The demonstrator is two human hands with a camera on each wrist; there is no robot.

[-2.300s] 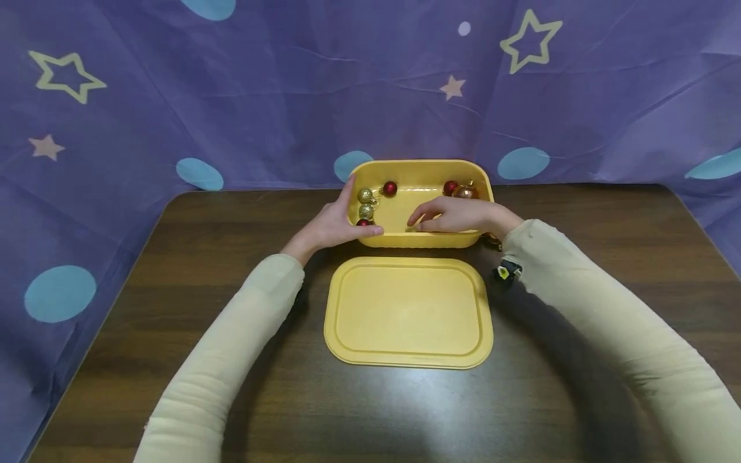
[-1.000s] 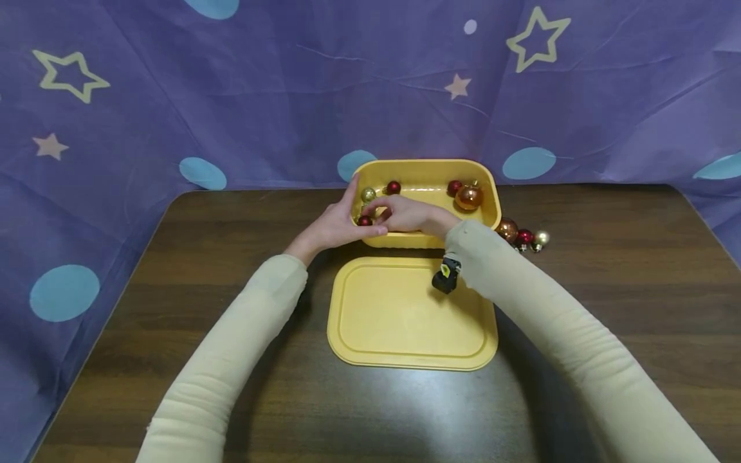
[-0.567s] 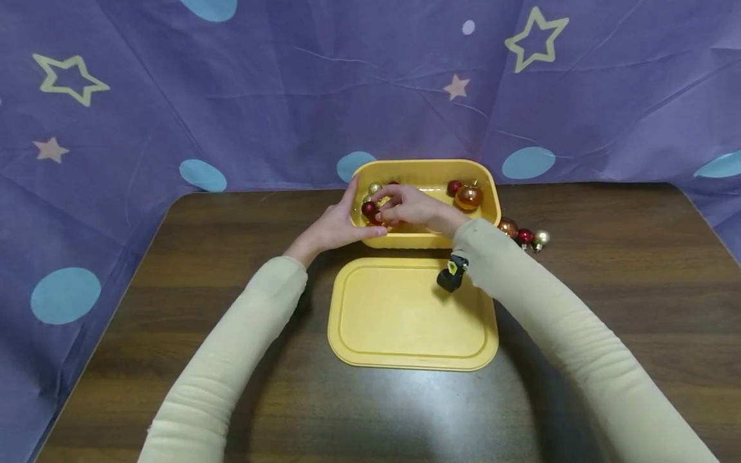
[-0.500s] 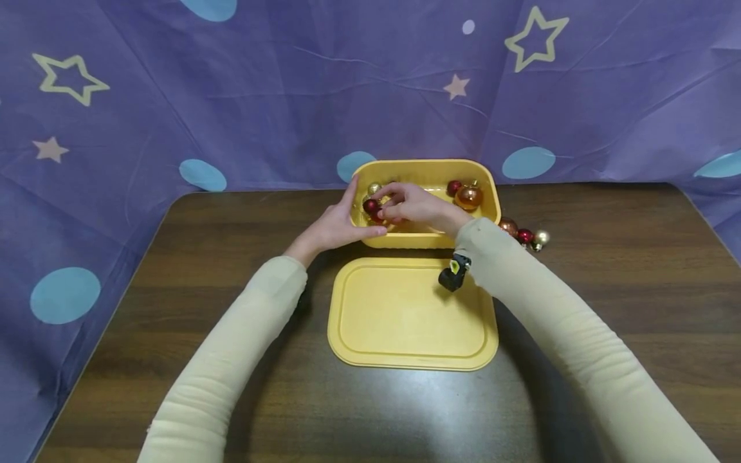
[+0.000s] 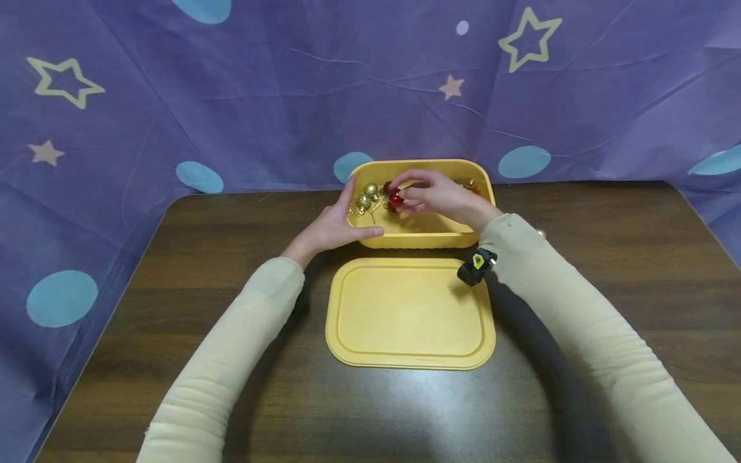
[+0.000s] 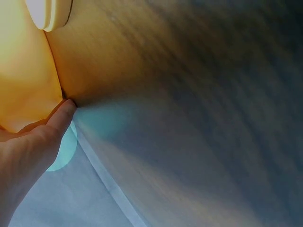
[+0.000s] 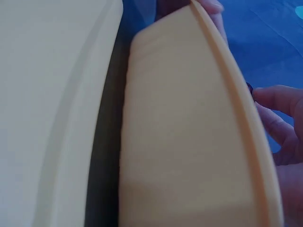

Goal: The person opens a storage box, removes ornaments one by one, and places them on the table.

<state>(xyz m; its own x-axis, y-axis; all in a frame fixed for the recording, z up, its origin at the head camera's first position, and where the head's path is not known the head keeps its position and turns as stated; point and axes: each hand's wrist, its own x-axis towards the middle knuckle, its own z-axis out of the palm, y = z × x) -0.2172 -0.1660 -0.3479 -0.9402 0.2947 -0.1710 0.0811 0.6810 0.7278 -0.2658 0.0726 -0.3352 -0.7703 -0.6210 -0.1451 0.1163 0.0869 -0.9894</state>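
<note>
The yellow plastic box (image 5: 425, 240) sits at the back of the table with small Christmas baubles inside. My left hand (image 5: 327, 225) holds its left end, thumb over the front rim and fingers along the outer side; in the left wrist view the fingers lie against the wall. My right hand (image 5: 437, 195) reaches into the box and pinches a shiny red bauble (image 5: 396, 198) between thumb and fingertips. Two gold baubles (image 5: 363, 202) lie to its left. A darker red bauble (image 5: 387, 187) shows just behind it. In the right wrist view the box wall hides most of the fingertips.
A flat yellow lid (image 5: 410, 312) lies on the wooden table (image 5: 231, 225) in front of the box. Part of a pale gold bauble (image 5: 541, 233) peeks out behind the right sleeve. A purple curtain (image 5: 278, 116) with stars hangs behind the table's far edge.
My right hand has moved from the box's right to its left side, taken hold of a red bauble, then shifted back toward the middle with it. My left hand stays at the left end.
</note>
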